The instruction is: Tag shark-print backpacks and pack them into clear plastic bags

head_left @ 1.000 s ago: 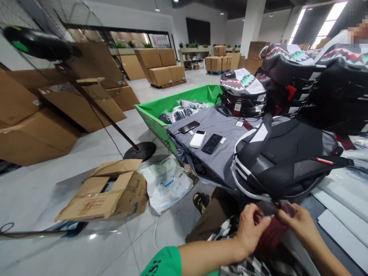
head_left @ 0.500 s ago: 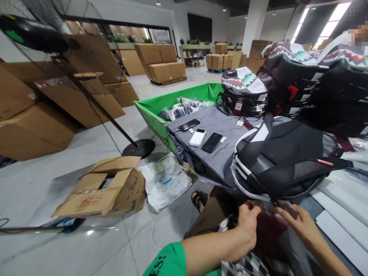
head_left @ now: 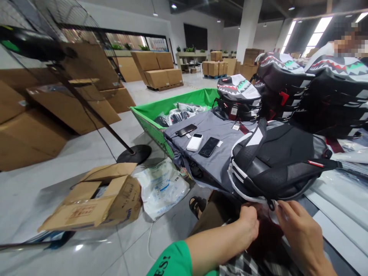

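Observation:
A black backpack (head_left: 283,153) with white trim lies on the grey cloth-covered table (head_left: 211,120), its straps facing up. At its near edge hangs a small black loop (head_left: 271,205). Below that edge, a dark red see-through bag (head_left: 267,235) hangs between my hands, partly hidden by them. My left hand (head_left: 249,222) is closed on the bag's left side. Beside the loop, my right hand (head_left: 300,226) pinches the bag's upper right edge between thumb and fingers; whether it also grips the loop I cannot tell.
Stacked backpacks (head_left: 240,94) stand at the back. Phones (head_left: 209,147) and a white device (head_left: 194,142) lie left of the backpack. White plastic packaging (head_left: 339,211) is at right. An open carton (head_left: 94,203) and a fan stand (head_left: 133,153) are on the floor. Another person is at far right.
My right hand has turned and moved up to the loop at the backpack's near edge. My left hand stays close by, still on the red bag. The camera view has shifted slightly.

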Tool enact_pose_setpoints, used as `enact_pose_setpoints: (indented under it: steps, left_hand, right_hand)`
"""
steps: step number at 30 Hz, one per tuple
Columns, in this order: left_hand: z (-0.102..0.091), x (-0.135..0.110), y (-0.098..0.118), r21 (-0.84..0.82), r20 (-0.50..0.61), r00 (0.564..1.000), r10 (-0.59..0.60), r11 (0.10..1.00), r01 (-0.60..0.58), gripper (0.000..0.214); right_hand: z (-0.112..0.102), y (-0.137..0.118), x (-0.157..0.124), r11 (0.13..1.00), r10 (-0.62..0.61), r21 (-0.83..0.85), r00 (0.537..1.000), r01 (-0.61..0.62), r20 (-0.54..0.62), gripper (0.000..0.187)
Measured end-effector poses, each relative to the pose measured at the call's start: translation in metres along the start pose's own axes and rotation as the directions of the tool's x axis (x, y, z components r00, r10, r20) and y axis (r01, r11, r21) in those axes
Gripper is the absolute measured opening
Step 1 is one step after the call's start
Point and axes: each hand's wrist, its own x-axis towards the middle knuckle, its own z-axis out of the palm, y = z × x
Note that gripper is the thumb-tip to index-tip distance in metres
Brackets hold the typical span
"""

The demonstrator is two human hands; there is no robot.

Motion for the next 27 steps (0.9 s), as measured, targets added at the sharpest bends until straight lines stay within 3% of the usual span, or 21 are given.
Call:
enact_pose_setpoints:
  steps: [3, 7, 10, 14, 21, 27]
  left_hand:
    - [-0.001, -0.01, 0.003, -0.054, 0.109, 0.994, -0.001, 0.999, 0.007, 0.021]
    - [-0.01, -0.013, 0.004, -0.05, 0.098, 0.993, 0.064, 0.997, -0.06, 0.026]
    - [-0.015, -0.017, 0.006, -0.025, 0.15, 0.985, 0.083, 0.996, -0.08, 0.03]
    - [-0.014, -0.024, 0.01, 0.008, 0.245, 0.964, 0.099, 0.995, -0.104, 0.03]
    - [-0.008, -0.016, 0.001, 0.164, 0.062, 0.991, 0.114, 0.979, -0.123, 0.037]
    - [-0.006, -0.02, -0.001, 0.141, 0.015, 0.988, 0.151, 0.978, -0.151, 0.043]
  right_hand:
    - [0.004, -0.015, -0.002, 0.995, -0.1, -0.022, 0.995, 0.1, 0.002, 0.037]
    - [0.015, -0.024, -0.018, 0.981, -0.184, -0.059, 0.982, 0.187, 0.05, 0.034]
    - [0.019, -0.024, -0.034, 0.982, -0.173, -0.064, 0.982, 0.178, 0.079, 0.026]
    - [0.019, -0.025, -0.044, 0.994, -0.109, 0.022, 0.993, 0.108, 0.033, 0.022]
    - [0.016, -0.021, -0.046, 0.991, -0.001, 0.136, 0.998, 0.011, -0.068, 0.013]
    - [0.04, -0.02, -0.039, 0.977, 0.185, -0.076, 0.972, -0.197, -0.143, 0.014]
